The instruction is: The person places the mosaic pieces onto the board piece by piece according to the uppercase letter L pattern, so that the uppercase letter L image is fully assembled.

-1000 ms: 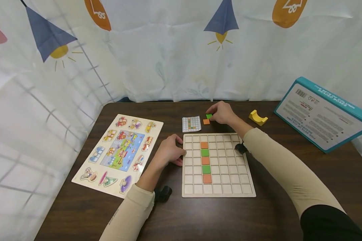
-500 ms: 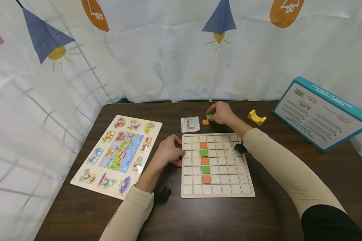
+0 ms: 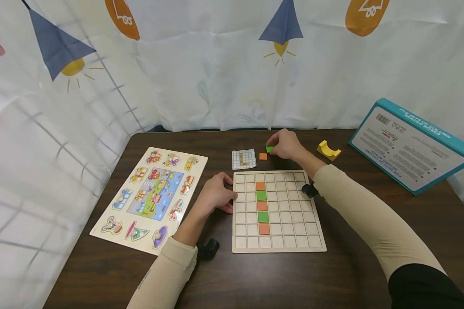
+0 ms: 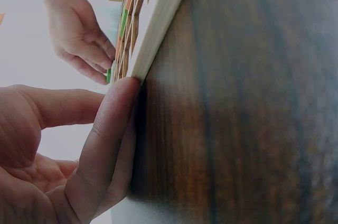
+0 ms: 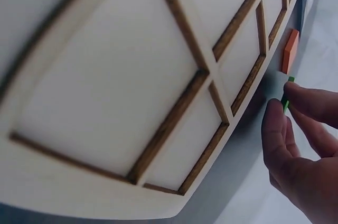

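In the head view my right hand (image 3: 287,145) pinches a green square tile (image 3: 270,149) between thumb and fingers, behind the wooden grid board (image 3: 294,195). The right wrist view shows the green tile (image 5: 287,95) on edge at the fingertips, off the board. An orange tile (image 3: 263,156) lies on the table just left of that hand. My left hand (image 3: 217,193) rests at the board's left edge; in the left wrist view its thumb (image 4: 113,113) touches the rim. One board column holds alternating orange and green tiles, among them a green tile (image 3: 263,217).
A small paper pattern card (image 3: 244,159) lies behind the board. On the left is a vehicle puzzle board (image 3: 108,221). A yellow curved block (image 3: 328,151) and a teal-edged box (image 3: 410,148) stand to the right. A curtain (image 3: 216,86) hangs behind the table (image 3: 232,279).
My right hand has shifted slightly right with the green tile, which now sits a little farther from the loose orange tile. The left hand stays at the board's edge.
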Demonstrator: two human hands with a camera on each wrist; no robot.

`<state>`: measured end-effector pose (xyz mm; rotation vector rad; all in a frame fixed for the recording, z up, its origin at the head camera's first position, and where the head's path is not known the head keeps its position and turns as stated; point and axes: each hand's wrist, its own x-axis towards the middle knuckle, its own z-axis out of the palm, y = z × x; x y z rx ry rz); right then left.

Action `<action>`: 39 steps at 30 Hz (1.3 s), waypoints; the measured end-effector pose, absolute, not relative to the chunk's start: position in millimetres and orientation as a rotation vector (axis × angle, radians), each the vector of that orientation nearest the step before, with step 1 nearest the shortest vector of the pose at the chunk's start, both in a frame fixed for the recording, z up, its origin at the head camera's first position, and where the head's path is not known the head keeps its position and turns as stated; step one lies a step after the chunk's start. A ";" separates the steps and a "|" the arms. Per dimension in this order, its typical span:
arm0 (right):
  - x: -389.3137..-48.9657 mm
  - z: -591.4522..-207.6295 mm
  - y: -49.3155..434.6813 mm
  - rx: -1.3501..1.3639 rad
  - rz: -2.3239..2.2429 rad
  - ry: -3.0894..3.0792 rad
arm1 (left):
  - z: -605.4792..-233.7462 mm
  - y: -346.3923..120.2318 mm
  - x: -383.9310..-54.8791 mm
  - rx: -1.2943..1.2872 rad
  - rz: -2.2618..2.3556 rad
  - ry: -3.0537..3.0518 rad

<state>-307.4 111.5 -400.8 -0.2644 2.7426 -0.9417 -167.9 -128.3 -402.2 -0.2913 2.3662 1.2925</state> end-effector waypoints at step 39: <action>-225.4 -382.2 126.9 -0.420 -1.084 2.653 | -400.8 -127.5 -167.9 -0.286 1.288 2.373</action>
